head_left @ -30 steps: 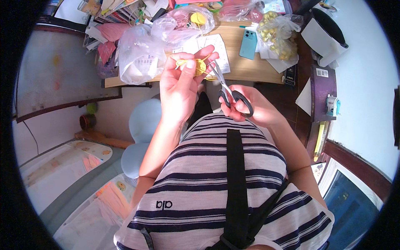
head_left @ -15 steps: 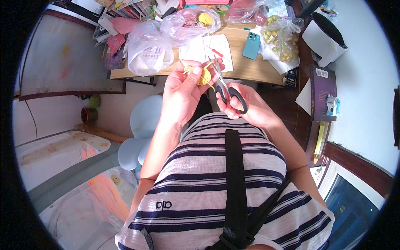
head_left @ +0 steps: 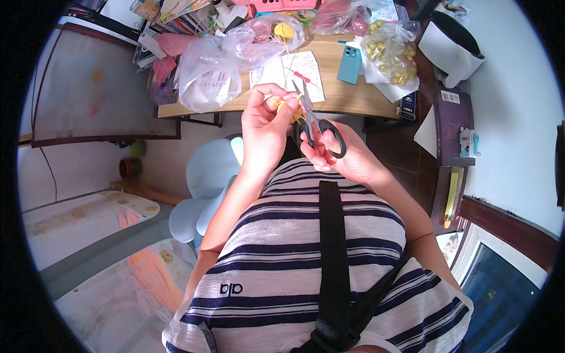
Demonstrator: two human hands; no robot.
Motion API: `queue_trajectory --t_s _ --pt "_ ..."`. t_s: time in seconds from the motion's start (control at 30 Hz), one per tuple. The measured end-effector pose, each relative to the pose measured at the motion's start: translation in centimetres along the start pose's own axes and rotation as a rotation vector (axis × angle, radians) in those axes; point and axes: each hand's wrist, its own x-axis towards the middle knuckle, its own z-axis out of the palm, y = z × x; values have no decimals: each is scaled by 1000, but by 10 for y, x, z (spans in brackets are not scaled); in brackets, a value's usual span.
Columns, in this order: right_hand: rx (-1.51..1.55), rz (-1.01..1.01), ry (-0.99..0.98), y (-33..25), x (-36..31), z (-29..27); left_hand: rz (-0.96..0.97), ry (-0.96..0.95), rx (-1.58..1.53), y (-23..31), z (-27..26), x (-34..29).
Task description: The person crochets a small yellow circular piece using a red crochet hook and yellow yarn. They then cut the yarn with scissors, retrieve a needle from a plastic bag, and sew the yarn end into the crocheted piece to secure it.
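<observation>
Pinched in the fingers of my left hand (head_left: 263, 130) is a small yellow crocheted piece (head_left: 299, 113), mostly covered by the thumb and fingertips. My right hand (head_left: 346, 152) has its fingers through the black handles of a pair of scissors (head_left: 310, 110). The blades are parted and point up and away, right beside the yellow piece. A strand of yellow yarn shows near the blades; whether it lies between them I cannot tell. Beyond the hands, a red-handled crochet hook (head_left: 302, 77) lies on a white sheet of paper (head_left: 276, 72).
The wooden desk (head_left: 331, 94) carries clear plastic bags (head_left: 209, 76), one with a yellow yarn ball (head_left: 283, 30). Farther right are a teal phone (head_left: 349, 65) and a bag of yellow-green fruit (head_left: 389, 53). A pale blue chair (head_left: 209, 167) stands left of my body; a white bin (head_left: 450, 50) is at right.
My left hand has moved slightly right and its fingers have curled over the yellow piece, hiding more of it. The scissors have swung more upright and their blades sit closer to the left fingertips.
</observation>
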Motion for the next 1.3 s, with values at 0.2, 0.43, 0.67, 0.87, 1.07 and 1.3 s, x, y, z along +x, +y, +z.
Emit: queue_trajectory --t_s 0.2,0.43,0.67,0.87,1.07,1.3 --pt "116 39 -59 3 -2 -12 94 36 106 -8 14 4" --pt "279 88 -94 3 2 -14 247 144 218 -16 27 6" --pt "335 126 -53 1 10 -22 268 160 238 -27 21 15" --pt "311 101 79 -8 22 -24 248 167 257 -35 11 29" --pt "326 -44 270 -36 58 -67 80 199 114 -53 -26 52" --pt "15 145 660 11 142 -179 -248 315 -161 -58 -60 121"
